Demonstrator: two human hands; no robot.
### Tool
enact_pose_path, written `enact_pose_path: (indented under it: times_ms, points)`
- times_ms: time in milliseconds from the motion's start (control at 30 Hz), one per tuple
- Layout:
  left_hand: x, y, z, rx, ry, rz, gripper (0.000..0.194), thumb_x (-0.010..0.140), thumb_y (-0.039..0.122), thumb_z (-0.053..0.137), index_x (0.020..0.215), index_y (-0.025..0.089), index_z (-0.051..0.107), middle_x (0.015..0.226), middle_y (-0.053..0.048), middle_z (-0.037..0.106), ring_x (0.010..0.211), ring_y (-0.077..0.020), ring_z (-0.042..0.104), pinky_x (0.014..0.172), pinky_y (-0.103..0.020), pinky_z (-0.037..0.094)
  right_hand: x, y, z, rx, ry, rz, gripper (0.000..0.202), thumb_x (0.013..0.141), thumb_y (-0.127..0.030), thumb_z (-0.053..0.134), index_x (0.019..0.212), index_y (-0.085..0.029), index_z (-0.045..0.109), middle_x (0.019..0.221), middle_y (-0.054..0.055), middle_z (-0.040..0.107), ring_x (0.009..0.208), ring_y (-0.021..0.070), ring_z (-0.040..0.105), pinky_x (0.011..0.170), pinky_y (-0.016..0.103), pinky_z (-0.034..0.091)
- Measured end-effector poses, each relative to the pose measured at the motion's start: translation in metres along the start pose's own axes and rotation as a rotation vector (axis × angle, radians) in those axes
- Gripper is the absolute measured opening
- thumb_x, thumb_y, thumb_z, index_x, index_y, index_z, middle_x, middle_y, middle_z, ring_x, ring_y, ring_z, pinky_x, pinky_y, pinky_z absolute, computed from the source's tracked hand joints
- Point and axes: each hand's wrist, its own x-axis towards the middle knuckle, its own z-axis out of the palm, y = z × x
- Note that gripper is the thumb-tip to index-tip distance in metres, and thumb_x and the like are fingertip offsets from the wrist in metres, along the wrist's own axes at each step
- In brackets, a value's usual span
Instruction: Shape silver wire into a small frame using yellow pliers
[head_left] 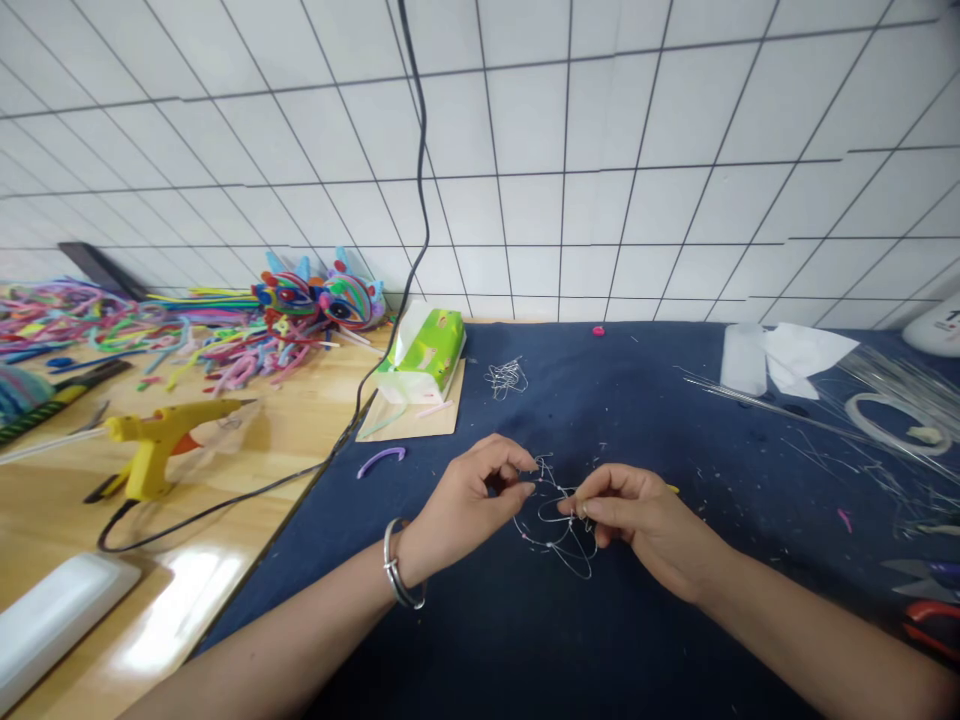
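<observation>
A thin silvery wire frame (550, 545), bent into several loops with small knots or beads along it, hangs between my two hands over the dark blue cloth. My left hand (469, 495), with a silver bangle on its wrist, is curled at the frame's upper left; thumb and forefinger close around the wire there. On the right side of the frame my right hand (630, 510) pinches a wire between thumb and forefinger. Its other fingers are bent underneath, partly hidden. A small tangle of wire (507, 378) lies on the cloth beyond my left hand.
Left, a yellow glue gun (161, 440) rests on the wooden table, its black cord (424, 190) running up past a green tissue pack (427, 350). Colourful pipe cleaners (240, 355) are heaped behind. At right lie straight wires (780, 405), a clear coil (892, 440) and red-handled scissors (930, 625).
</observation>
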Motion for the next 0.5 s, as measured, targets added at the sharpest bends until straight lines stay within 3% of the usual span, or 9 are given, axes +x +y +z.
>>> enact_pose_path:
  times_ms: [333,500]
  points:
    - [0.0019,0.0036,-0.0008,-0.283,-0.127,-0.114,0.010,0.079,0.017,0.053,0.088,0.014,0.054,0.078,-0.001,0.054,0.065,-0.0084,0.047,0.059,-0.021,0.039,-0.0004,0.0013,-0.0012,0.125,-0.046,-0.012,0.009,0.072,-0.023,0.065,0.078,-0.018,0.060,0.081,0.005,0.066,0.059,0.0079,0.051,0.054,0.022,0.040]
    - [0.0022,0.0039,-0.0012,-0.321,-0.142,-0.141,0.011,0.079,0.017,0.054,0.089,0.014,0.054,0.076,0.000,0.052,0.063,-0.0076,0.045,0.057,-0.021,0.037,-0.0004,0.0026,-0.0023,0.132,-0.041,-0.020,0.011,0.071,-0.023,0.066,0.078,-0.017,0.060,0.082,0.005,0.066,0.063,0.0094,0.054,0.054,0.021,0.041]
